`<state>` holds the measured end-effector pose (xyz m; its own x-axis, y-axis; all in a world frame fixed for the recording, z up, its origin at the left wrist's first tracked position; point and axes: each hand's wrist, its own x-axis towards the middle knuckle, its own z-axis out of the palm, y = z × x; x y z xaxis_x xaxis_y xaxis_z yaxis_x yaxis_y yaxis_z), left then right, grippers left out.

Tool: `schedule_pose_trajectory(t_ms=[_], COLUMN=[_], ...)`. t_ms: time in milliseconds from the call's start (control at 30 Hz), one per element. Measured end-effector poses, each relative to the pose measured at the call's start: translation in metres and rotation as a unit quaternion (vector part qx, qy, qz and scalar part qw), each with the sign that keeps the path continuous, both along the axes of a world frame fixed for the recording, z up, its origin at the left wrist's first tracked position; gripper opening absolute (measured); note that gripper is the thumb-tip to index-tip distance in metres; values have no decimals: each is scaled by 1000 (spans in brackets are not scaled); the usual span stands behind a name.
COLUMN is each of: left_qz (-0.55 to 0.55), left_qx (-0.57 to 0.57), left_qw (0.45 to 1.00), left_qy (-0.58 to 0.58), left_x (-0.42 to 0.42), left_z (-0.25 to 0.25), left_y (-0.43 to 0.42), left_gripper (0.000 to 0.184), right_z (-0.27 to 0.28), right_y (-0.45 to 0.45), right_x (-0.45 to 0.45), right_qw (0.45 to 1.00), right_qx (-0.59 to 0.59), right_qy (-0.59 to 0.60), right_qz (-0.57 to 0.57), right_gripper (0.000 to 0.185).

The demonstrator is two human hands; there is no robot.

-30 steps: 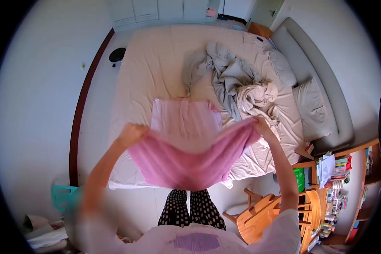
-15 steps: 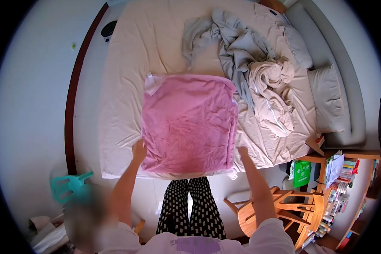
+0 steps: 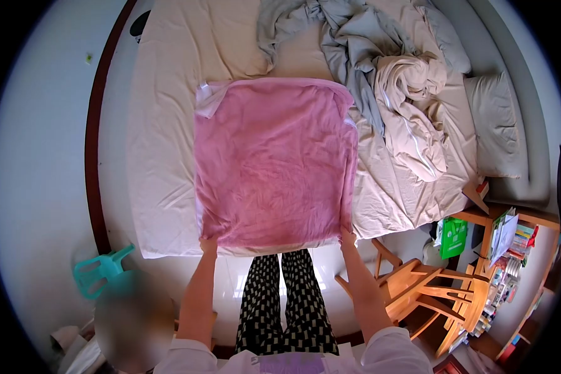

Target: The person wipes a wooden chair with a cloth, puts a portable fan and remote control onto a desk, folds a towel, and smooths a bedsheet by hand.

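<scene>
A pink blanket [image 3: 274, 162], folded into a rough square, lies spread on the bed near its front edge. Its far left corner is turned over and shows a whitish underside. My left hand [image 3: 209, 244] is closed on the near left corner, and creases run out from the grip. At the near right corner, my right hand [image 3: 348, 236] is closed on the cloth too. The fingertips of both hands are mostly hidden by the fabric.
A grey and beige crumpled duvet [image 3: 411, 112] lies on the bed [image 3: 168, 156] at the right, by a pillow [image 3: 493, 124]. Wooden chair [image 3: 417, 290] and bookshelf stand at lower right. A teal stool [image 3: 100, 271] and a blurred round shape [image 3: 134, 318] are at lower left.
Both hands have moved inward from beside the blanket and taken hold of its near corners. The view has shifted, so the bed appears higher in the picture.
</scene>
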<state>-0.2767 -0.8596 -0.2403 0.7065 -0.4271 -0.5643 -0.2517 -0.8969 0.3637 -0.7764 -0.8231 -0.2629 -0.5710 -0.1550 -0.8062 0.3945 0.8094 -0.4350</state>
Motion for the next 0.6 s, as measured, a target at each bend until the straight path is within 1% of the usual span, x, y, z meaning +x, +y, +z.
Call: schedule_pose_trajectory(t_ms=[33,67,100,133,200,233,300,333,367,400,433,467,500,533,567,600], left_qz=[-1,18,56,104,199,229,233,214,190,148,107,76,44,68,92,91], left_qx=[1,1,3,-13,-76,-119,-201,-240,-277,-303,-328,-359,-388,-382,-375,-377], left_qw=[1000,999,992,976,930,906,873,859,844,827,806,780,752,769,785,784], left_qy=[0,42,115,188,298,335,378,399,418,450,481,507,532,508,483,484], left_x=[1,2,1,-1,-8,-12,-16,-11,-6,2,10,8,5,-10,-26,-26], left_z=[-5,-9,-13,-13,-11,-6,6,14,24,37,51,75,107,154,186,182], left_y=[1,4,5,5,1,-9,-45,-69,-97,-129,-162,-195,-225,-249,-265,-274], left_gripper=[53,47,41,35,22,16,6,6,11,9,8,4,5,10,15,15], right_z=[3,7,12,20,33,18,-5,30,23,64,72,86,56,104,172,200], right_y=[-2,-3,-5,-7,-12,-12,-12,-49,-65,-110,-136,-173,-198,-226,-249,-267], right_x=[1,3,4,5,6,-4,-28,-24,-48,-41,-56,-68,-103,-90,-60,-50], right_qw=[1000,998,993,993,984,984,951,954,907,893,885,912,785,811,871,889], right_qx=[1,1,1,2,42,40,-33,-10,-236,-192,-268,-227,-394,-465,-421,-397], right_qy=[0,-31,-62,-63,-135,-135,-267,-232,-350,-358,-360,-296,-475,-352,-253,-216], right_qz=[-1,-53,-104,-103,-110,-110,-152,-188,-16,-192,-122,-168,-53,40,-25,-71], right_gripper=[47,45,44,44,39,39,36,22,19,23,12,13,18,31,53,55])
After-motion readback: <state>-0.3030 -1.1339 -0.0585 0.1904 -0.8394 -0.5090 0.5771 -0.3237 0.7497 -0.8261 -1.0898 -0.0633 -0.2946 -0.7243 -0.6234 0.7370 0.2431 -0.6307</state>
